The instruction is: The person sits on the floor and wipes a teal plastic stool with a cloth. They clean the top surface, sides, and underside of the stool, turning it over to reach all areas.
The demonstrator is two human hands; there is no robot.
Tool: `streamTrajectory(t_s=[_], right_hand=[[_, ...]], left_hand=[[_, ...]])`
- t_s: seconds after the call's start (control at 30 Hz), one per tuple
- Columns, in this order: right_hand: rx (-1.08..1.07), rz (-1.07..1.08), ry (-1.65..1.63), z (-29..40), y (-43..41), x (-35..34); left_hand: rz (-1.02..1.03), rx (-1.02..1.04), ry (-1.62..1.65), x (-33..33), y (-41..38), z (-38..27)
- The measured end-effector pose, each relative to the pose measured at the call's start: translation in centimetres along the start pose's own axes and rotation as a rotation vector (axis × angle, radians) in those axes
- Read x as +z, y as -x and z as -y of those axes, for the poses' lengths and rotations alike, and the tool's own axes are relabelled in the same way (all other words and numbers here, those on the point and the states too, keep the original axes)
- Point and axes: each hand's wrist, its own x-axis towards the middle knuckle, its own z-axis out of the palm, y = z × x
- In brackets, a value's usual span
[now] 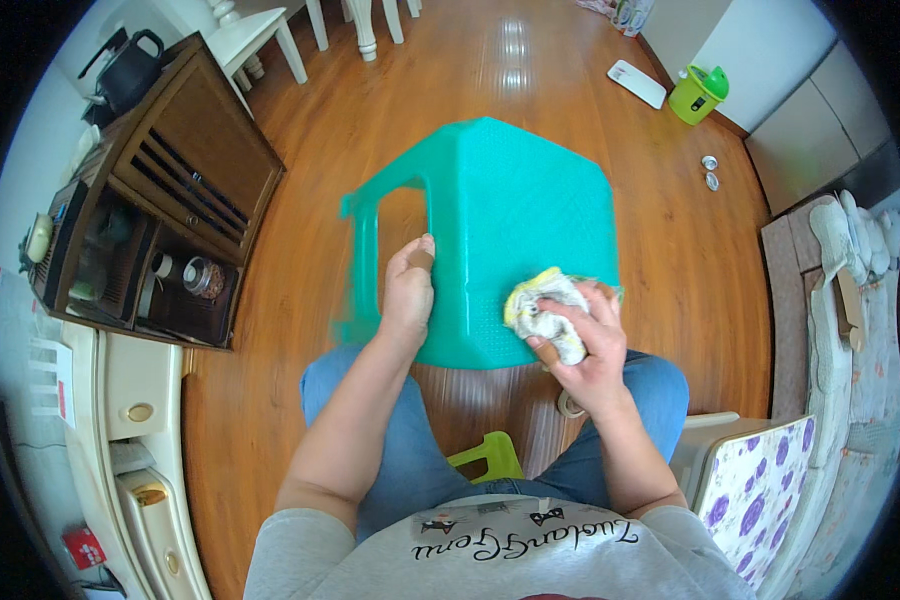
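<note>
A teal plastic stool point(536, 195) is tipped on its side before me, its seat facing up and right and its legs pointing left. Through the gap beneath the seat, my left hand point(409, 289) grips the stool's edge, thumb up along it. On the lower right of the seat, my right hand point(589, 337) presses a crumpled white cloth with yellow edging point(544, 307). Part of that cloth is hidden under the fingers. Both of my knees flank the stool's near side.
Under me is a light green plastic stool point(499, 454). A brown wooden cabinet point(262, 176) stands at left, with a dark kettle point(129, 71) on top. A green bin point(694, 97) and a white scale-like slab point(637, 84) are at far right. A sofa point(825, 352) lines the right side.
</note>
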Motion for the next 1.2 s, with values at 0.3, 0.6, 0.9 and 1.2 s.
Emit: streamTrajectory(t_s=[0.3,0.6,0.9,1.2], right_hand=[[-0.065,-0.099,0.138,-0.4,-1.9,-2.4],[-0.045,0.056,0.124,-0.4,-0.4,-1.2],[-0.107,0.181,0.041,0.8,1.7,1.6],[0.133,-0.014,0.432,-6.6,2.0,-1.9]], left_hand=[[-0.094,-0.162,0.277,3.3,0.6,3.9],[-0.043,-0.22,0.255,3.8,1.1,7.9],[0.39,-0.459,0.629,1.1,0.1,11.1],[-0.084,-0.328,0.163,0.8,0.8,11.9]])
